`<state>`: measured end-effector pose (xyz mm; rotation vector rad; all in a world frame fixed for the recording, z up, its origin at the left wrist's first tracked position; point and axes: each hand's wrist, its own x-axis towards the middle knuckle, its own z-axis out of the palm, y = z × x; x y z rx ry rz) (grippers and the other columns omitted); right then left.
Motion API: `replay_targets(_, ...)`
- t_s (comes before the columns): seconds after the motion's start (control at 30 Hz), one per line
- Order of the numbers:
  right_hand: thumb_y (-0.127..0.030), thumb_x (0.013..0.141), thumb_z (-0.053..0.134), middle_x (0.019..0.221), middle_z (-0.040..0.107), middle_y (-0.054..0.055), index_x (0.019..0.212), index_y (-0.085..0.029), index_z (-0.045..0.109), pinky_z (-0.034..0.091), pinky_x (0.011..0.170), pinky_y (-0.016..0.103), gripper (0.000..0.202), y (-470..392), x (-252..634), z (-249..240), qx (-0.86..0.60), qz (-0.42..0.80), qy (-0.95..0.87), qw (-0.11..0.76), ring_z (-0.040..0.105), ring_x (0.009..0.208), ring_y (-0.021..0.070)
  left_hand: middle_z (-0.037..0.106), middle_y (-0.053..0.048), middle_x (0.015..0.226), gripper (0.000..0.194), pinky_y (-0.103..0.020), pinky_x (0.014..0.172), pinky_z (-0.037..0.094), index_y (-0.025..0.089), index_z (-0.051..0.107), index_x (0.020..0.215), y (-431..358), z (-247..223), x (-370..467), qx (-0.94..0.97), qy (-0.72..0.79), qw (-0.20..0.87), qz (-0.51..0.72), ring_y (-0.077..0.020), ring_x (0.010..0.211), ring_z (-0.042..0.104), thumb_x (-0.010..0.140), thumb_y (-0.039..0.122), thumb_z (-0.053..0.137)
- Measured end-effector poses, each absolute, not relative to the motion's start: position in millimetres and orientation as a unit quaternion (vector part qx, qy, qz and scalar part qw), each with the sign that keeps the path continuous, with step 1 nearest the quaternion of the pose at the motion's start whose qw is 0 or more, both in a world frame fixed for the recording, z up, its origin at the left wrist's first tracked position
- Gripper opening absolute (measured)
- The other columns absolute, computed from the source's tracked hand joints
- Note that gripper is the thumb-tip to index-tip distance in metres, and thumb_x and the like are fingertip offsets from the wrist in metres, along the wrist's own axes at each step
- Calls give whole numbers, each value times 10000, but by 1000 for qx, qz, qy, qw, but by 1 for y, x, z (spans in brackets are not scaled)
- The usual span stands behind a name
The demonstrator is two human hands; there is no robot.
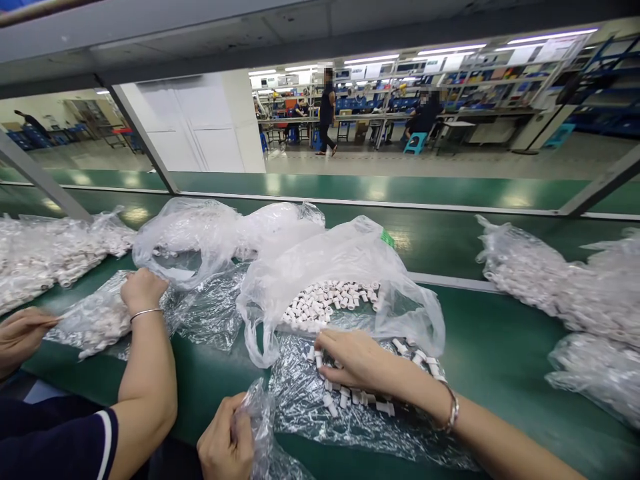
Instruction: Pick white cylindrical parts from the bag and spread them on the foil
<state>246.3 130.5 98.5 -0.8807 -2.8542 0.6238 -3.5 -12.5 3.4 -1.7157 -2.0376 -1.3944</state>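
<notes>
My left hand (227,437) is closed around the gathered edge of a clear plastic bag (273,440) at the lower middle. To its right, my right hand (350,360) reaches over small white plastic fittings (345,398) lying on a crinkled clear plastic sheet or bag (310,417). Its thumb and index finger close on one white fitting (319,359). Just behind, an open translucent bag (310,253) holds a heap of the same kind of fittings (330,300). A metal bracelet circles my right wrist.
At the left, a co-worker's hands (143,290) handle a clear bag of white parts (97,320). More filled bags lie at the far left (45,257) and at the right (560,280). Metal posts (143,137) and an overhead shelf frame the green table (480,347). People are in the background.
</notes>
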Motion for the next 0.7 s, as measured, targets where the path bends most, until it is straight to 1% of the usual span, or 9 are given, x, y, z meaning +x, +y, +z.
replay_targets(0.1,-361,960,552,880,601,70,995,-187,588,321,520,306,181,125,242,93,-270,151,-950,47,497,647,173,697,-10,651,164,-245,484,534,241,683,771,-14,3,1,-555,-687,62,-464,-195,544,685,782,240,520)
replay_targets(0.2,-392,986,515,909,613,61,1023,-200,587,326,500,289,208,136,246,89,-297,165,-937,84,507,615,153,700,-15,669,162,-251,487,532,237,682,780,-14,3,4,-545,-695,59,-465,-197,550,680,786,228,520)
replay_targets(0.27,-357,1009,462,912,625,59,992,-203,584,351,511,281,197,150,250,88,-344,175,-915,117,531,619,149,695,-12,666,162,-248,487,531,239,680,776,-14,3,4,-545,-695,58,-465,-194,550,679,793,234,518)
replay_targets(0.37,-272,986,477,950,636,75,1001,-196,581,401,587,295,130,174,254,85,-412,164,-885,146,584,712,178,690,7,667,154,-238,478,523,253,673,787,-14,3,2,-547,-694,58,-465,-179,538,674,803,250,520)
replay_targets(0.47,-253,954,514,1027,638,79,1054,-202,597,431,679,315,139,192,256,79,-418,166,-881,145,608,812,203,669,38,628,162,-215,440,497,273,669,777,-14,2,0,-551,-691,58,-464,-156,487,651,810,268,511)
replay_targets(0.53,-276,953,516,997,649,66,1018,-202,615,444,715,324,139,198,258,77,-414,209,-872,155,610,830,204,653,41,599,174,-204,423,485,272,671,765,-13,2,0,-554,-689,58,-462,-149,465,641,811,268,503)
replay_targets(0.6,-327,950,527,918,656,49,973,-197,617,461,710,326,159,200,262,77,-425,289,-838,181,608,800,197,659,25,605,167,-209,421,487,258,673,773,-14,2,0,-554,-690,58,-462,-154,464,638,806,250,510)
replay_targets(0.67,-396,945,533,899,654,44,978,-194,598,491,705,327,214,201,267,79,-432,414,-774,207,615,783,188,668,5,618,153,-222,426,494,242,675,788,-14,1,1,-551,-692,59,-463,-158,459,630,796,228,523)
replay_targets(0.7,-427,946,525,927,652,51,981,-193,583,510,722,331,243,201,269,80,-426,484,-733,219,624,807,188,665,2,611,154,-224,422,492,239,677,786,-13,1,0,-550,-692,59,-463,-158,450,624,795,224,524)
